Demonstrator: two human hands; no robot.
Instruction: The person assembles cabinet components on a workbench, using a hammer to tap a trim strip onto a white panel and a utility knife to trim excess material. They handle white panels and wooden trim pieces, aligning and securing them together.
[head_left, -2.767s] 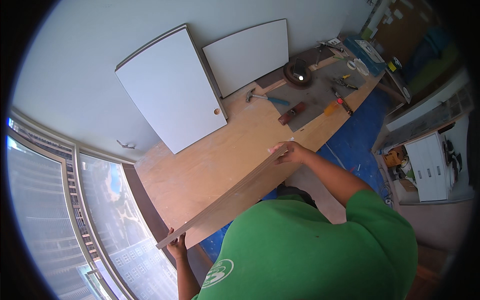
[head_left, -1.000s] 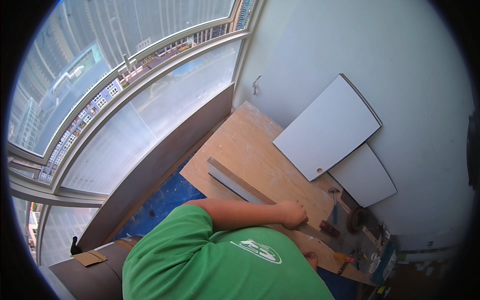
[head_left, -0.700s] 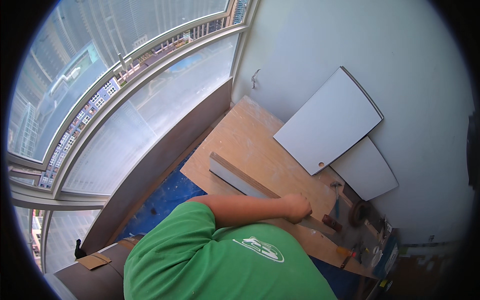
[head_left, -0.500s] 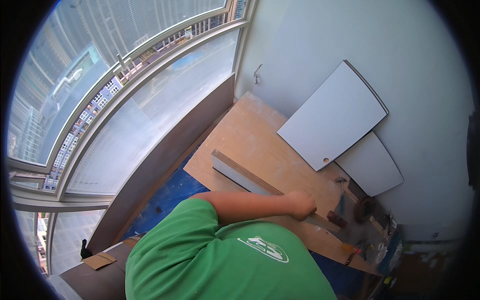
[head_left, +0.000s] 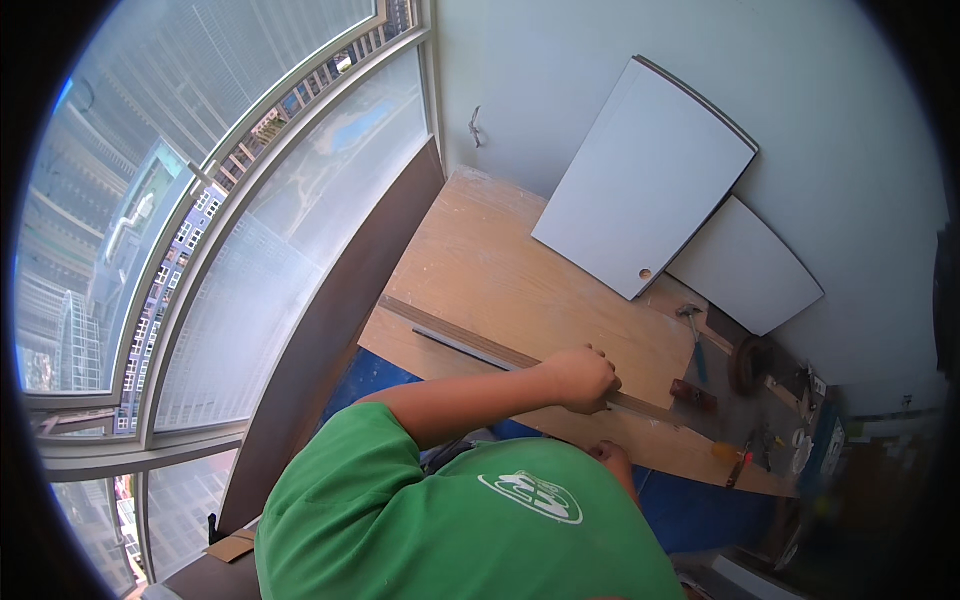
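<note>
The left hand is closed around the top edge of a long narrow wooden board, which stands on its edge on the plywood sheet and runs from about 10 o'clock to 4 o'clock of this hand. The right hand is at 5 o'clock from the left one, near the front edge of the sheet; the green shirt hides most of it, so I cannot tell if it is open or closed. At 2 o'clock a hammer lies, and two white panels lean on the wall.
</note>
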